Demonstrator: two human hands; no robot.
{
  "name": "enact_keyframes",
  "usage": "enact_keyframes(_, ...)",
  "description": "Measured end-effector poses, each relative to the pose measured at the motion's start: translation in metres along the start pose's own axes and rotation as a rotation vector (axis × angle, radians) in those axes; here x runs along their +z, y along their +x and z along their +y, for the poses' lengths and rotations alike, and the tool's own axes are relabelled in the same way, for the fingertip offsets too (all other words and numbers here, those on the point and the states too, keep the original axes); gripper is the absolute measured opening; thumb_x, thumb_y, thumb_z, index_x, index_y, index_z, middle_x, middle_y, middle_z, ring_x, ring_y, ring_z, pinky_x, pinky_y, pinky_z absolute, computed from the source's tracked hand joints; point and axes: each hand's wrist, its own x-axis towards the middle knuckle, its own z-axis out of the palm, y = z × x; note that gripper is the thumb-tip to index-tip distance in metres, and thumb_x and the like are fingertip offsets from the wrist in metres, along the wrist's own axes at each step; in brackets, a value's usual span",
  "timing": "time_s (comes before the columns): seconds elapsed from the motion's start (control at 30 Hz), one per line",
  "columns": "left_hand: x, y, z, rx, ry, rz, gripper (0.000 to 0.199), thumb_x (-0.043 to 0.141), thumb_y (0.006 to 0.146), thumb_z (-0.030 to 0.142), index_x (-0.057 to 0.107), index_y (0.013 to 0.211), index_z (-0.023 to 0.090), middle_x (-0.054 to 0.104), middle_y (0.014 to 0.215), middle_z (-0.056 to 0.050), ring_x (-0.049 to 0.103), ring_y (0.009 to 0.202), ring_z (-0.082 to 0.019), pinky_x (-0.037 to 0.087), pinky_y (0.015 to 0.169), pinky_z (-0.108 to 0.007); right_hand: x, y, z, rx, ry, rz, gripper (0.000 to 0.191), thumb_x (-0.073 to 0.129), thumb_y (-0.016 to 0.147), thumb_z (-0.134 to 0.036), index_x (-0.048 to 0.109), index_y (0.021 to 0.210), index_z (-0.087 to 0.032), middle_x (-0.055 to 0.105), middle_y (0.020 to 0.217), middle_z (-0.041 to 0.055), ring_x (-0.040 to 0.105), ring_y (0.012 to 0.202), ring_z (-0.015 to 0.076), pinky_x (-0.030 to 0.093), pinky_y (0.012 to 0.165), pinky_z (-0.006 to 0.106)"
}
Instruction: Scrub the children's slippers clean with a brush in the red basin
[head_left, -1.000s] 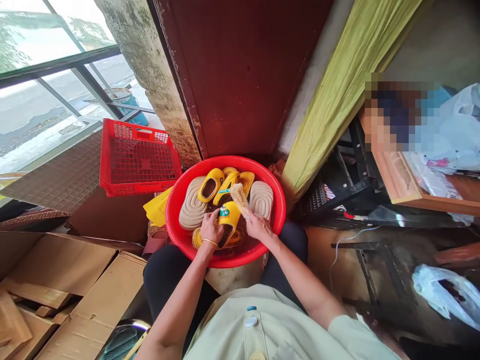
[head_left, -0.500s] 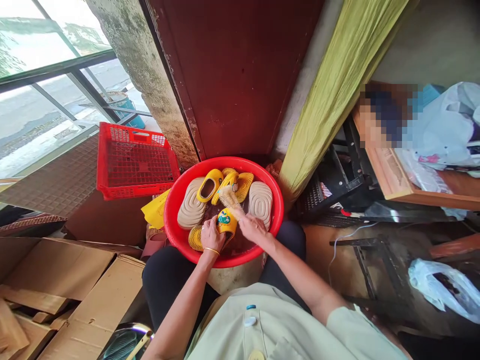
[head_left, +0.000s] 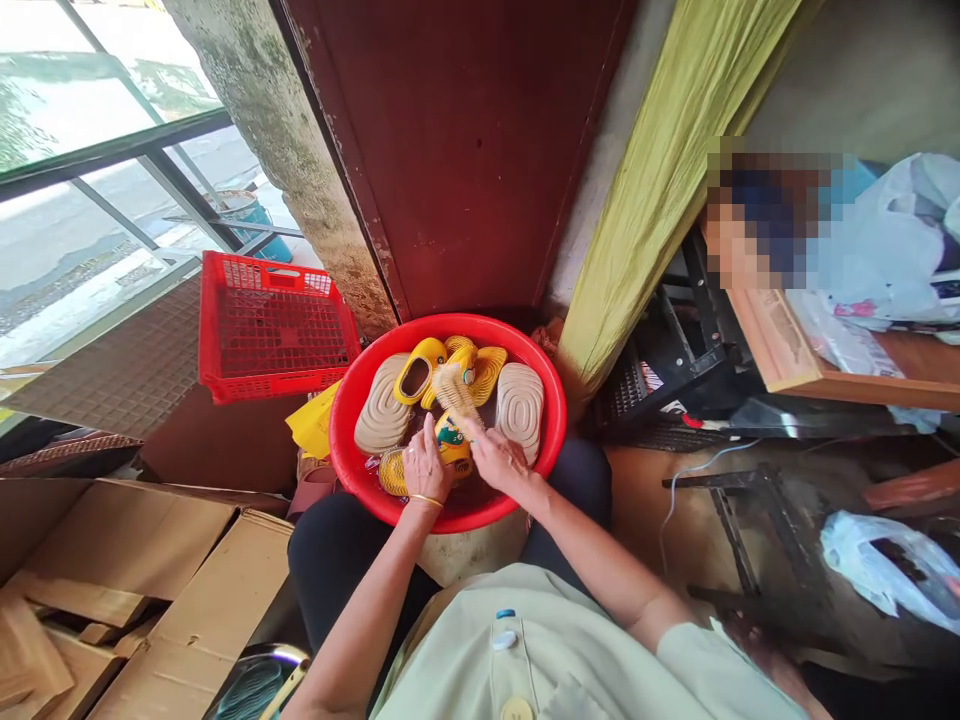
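My left hand (head_left: 426, 467) is closed on a yellow slipper (head_left: 391, 473) that has a green cartoon figure on its strap; the index finger points upward. In my right hand (head_left: 501, 462) is a scrubbing brush (head_left: 452, 388), its head over the slipper's strap, and whether the bristles touch cannot be seen. Both hands are inside a red basin (head_left: 340, 425) with some water at the bottom. Around them lie a beige-soled slipper (head_left: 382, 412) turned sole up on the left, another beige sole (head_left: 520, 405) on the right, and more yellow slippers (head_left: 420, 372) at the back.
A red plastic crate (head_left: 277, 385) stands left of the basin, with cardboard boxes (head_left: 202, 570) nearer me. Behind is a dark red door (head_left: 472, 160). A yellow-green curtain (head_left: 637, 240) hangs to the right, beside a wooden table (head_left: 817, 385) and a dark stool (head_left: 780, 510).
The slipper has tipped slightly lower in my left hand, and its index finger has lifted. The brush has shifted slightly left. The head view has moved a little.
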Motion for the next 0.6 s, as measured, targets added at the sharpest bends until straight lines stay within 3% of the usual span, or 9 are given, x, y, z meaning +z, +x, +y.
enact_keyframes(0.1,0.002,-0.005,-0.004,0.014,-0.003,0.019,0.095,0.058,0.071,0.011,0.027,0.161,0.006,0.057,0.143,-0.024,0.058,0.126,-0.036,0.044,0.104,-0.045,0.002,-0.001,-0.002,0.019,0.0,-0.02,0.062,0.036,0.104,-0.03,0.027,0.165,-0.035,0.073,0.127,0.0096,0.073,0.1,0.0254,0.057,0.087,0.035)
enact_keyframes(0.23,0.004,-0.005,-0.01,-0.001,-0.021,0.042,0.093,0.059,0.071,0.013,0.031,0.16,0.007,0.057,0.142,-0.024,0.058,0.125,-0.037,0.044,0.104,-0.046,-0.011,0.004,0.019,0.088,0.073,-0.031,0.06,0.039,0.104,-0.027,0.035,0.163,-0.029,0.073,0.129,0.0079,0.071,0.11,0.0224,0.054,0.094,0.03)
enact_keyframes(0.33,0.005,-0.002,-0.01,0.008,-0.02,0.057,0.091,0.058,0.072,0.013,0.032,0.159,0.006,0.059,0.139,-0.024,0.059,0.125,-0.036,0.043,0.104,-0.045,-0.015,0.003,0.017,0.019,0.055,0.049,0.061,0.036,0.106,-0.03,0.027,0.166,-0.029,0.07,0.134,0.0084,0.07,0.112,0.0217,0.054,0.094,0.03)
enact_keyframes(0.43,0.003,-0.002,-0.01,0.035,-0.008,0.023,0.086,0.056,0.074,0.013,0.035,0.158,0.007,0.064,0.132,-0.022,0.061,0.121,-0.033,0.041,0.105,-0.044,-0.011,-0.003,0.007,-0.069,-0.011,0.031,0.06,0.037,0.106,-0.036,0.027,0.165,-0.036,0.072,0.13,0.0087,0.073,0.103,0.0241,0.057,0.088,0.034)
enact_keyframes(0.6,-0.005,0.009,-0.005,-0.062,0.057,0.003,0.086,0.059,0.077,0.017,0.033,0.158,0.007,0.065,0.129,-0.021,0.061,0.119,-0.034,0.04,0.106,-0.044,-0.01,-0.003,0.025,0.108,0.031,-0.016,0.062,0.042,0.102,-0.027,0.034,0.163,-0.029,0.071,0.134,0.0098,0.072,0.109,0.0239,0.056,0.091,0.033)
